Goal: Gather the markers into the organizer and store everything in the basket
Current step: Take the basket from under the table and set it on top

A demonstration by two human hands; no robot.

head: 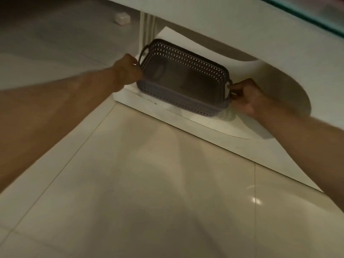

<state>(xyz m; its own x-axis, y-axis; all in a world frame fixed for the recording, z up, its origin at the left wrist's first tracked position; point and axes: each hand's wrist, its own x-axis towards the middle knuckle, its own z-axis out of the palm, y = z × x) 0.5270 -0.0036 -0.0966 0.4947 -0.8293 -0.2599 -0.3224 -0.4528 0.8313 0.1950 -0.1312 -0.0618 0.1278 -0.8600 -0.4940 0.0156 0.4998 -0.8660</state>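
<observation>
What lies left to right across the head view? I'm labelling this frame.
Left hand gripping one handle, basket tilted on the white shelf, right hand gripping the other handle.

The grey perforated basket [183, 79], tilted toward the camera, sits on the white lower shelf [214, 125].

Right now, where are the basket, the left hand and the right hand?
basket [186, 71], head view, on the far perforated wall.
left hand [126, 71], head view, on the back of the hand at the handle.
right hand [245, 95], head view, on the knuckles at the other handle.
</observation>
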